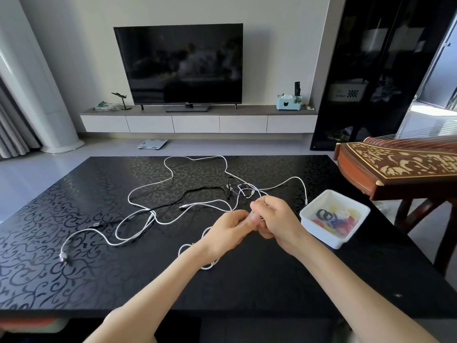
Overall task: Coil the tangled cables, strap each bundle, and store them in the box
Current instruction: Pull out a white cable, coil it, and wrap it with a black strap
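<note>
Forearms reach in. Left hand (228,231) and right hand (275,220) meet over black table (74,268), fingers curled, pinching white cable (152,213) strand. Black cable (202,188) tangled beyond. White box (319,234) with straps (326,215) just right. Best: free one cable first, wind even loops.

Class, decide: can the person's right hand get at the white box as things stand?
Probably yes: the white box sits beside the right hand, open-topped, with nothing between them. That hand pinches a white cable, so it may have to let go first.
</note>
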Demonstrator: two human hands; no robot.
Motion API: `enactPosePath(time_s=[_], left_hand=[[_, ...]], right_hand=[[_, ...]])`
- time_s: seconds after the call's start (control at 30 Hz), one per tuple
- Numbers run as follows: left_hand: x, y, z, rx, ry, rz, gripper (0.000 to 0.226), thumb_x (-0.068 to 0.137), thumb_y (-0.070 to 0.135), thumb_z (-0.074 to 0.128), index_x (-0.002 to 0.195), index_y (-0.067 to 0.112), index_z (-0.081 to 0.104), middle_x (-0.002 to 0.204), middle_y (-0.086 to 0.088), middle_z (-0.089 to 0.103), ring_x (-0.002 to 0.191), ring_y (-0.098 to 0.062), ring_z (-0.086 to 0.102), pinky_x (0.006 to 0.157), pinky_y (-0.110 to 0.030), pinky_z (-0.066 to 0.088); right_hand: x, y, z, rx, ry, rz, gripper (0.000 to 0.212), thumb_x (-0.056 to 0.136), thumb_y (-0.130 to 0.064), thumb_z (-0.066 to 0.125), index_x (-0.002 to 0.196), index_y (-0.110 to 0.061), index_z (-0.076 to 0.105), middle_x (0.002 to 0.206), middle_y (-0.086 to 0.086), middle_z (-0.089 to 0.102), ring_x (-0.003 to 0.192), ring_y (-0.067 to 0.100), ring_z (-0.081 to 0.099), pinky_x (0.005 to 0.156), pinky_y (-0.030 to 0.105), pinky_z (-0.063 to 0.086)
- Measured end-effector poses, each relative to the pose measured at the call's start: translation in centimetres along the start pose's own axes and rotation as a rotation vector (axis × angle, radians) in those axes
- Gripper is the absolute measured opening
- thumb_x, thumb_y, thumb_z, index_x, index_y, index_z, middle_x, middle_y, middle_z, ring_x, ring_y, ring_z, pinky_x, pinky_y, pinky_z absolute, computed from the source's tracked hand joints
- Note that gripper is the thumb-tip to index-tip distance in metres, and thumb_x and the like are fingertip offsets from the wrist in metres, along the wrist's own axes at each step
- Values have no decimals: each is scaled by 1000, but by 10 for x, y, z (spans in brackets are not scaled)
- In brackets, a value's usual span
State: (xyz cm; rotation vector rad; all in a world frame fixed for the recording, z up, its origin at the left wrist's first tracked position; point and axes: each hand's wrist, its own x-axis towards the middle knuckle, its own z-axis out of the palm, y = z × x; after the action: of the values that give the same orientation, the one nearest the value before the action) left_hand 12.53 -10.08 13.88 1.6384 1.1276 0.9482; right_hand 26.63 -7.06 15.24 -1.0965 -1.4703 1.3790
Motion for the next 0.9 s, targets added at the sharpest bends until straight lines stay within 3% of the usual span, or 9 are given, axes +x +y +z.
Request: enactPosePath(time_s=[0.17, 0.27, 0.33, 0.4, 0.53, 0.63, 0.73, 0.83, 0.9], left_hand=[[12, -9, 17, 126, 15, -34, 41, 100, 37, 40, 70, 14, 55, 41, 12, 38, 38, -2, 30, 41, -17, 26], [23, -22, 30, 351, 55, -69, 45, 99, 41, 38, 60, 22, 46, 44, 10, 40, 42, -4, 33, 44, -21, 27], [31, -31, 34, 370, 164, -147, 45, 99, 40, 37, 60, 21, 43, 49, 9, 40, 45, -7, 35, 46, -24, 28], [44, -38, 36, 186, 245, -271, 44, 100, 39, 36, 62, 18, 42, 50, 6, 37, 44, -10, 32, 43, -24, 26], [70, -43, 40, -269, 267, -486, 41, 101, 38, 35, 66, 17, 38, 39, 10, 27, 31, -6, 22, 32, -16, 15], [82, -48, 47, -455, 286, -583, 42, 100, 40, 39, 66, 16, 38, 38, 9, 25, 29, -5, 20, 31, -14, 16], [86, -60, 56, -470, 294, -639, 43, 94, 46, 50, 65, 15, 40, 41, 8, 26, 31, -6, 19, 32, -15, 16], [78, -82, 69, -448, 276, -675, 41, 90, 45, 57, 67, 14, 43, 42, 7, 25, 32, -6, 19, 34, -15, 16], [70, -97, 76, -504, 263, -671, 38, 92, 43, 55, 77, 9, 51, 43, 8, 24, 32, -6, 20, 33, -15, 17]], right_hand=[[-1, 18, -18, 13, -81, 32, 30, 98, -22, 46, 70, -12, 49, 42, 1, 47, 44, 19, 36, 40, 21, 21], [1, 38, -49, -83, -79, 137, 43, 99, -45, 37, 81, -14, 62, 57, 3, 58, 49, 17, 54, 44, 26, 42], [7, 60, -80, -578, 208, 177, 48, 97, -51, 34, 102, -13, 64, 87, 3, 70, 83, 22, 66, 76, 36, 52], [8, 87, -119, -1309, 425, 197, 50, 96, -50, 36, 120, -11, 55, 118, 8, 64, 110, 26, 57, 93, 36, 42], [12, 124, -161, -1779, 256, 233, 55, 98, -42, 40, 140, -7, 34, 142, 8, 44, 130, 24, 41, 108, 35, 31], [10, 133, -152, -1903, 191, 115, 36, 97, -21, 46, 130, -6, 47, 129, 10, 56, 115, 23, 55, 93, 29, 45], [-4, 122, -121, -1948, 123, -13, 22, 83, -29, 68, 97, -12, 67, 90, 5, 69, 78, 18, 66, 58, 24, 47], [-13, 119, -92, -1821, -34, -48, 16, 94, -21, 51, 101, -12, 62, 93, 6, 67, 83, 22, 65, 58, 26, 36], [-18, 117, -73, -1825, -80, -108, 11, 89, -15, 55, 97, -12, 62, 89, 7, 66, 79, 22, 64, 57, 26, 36]])
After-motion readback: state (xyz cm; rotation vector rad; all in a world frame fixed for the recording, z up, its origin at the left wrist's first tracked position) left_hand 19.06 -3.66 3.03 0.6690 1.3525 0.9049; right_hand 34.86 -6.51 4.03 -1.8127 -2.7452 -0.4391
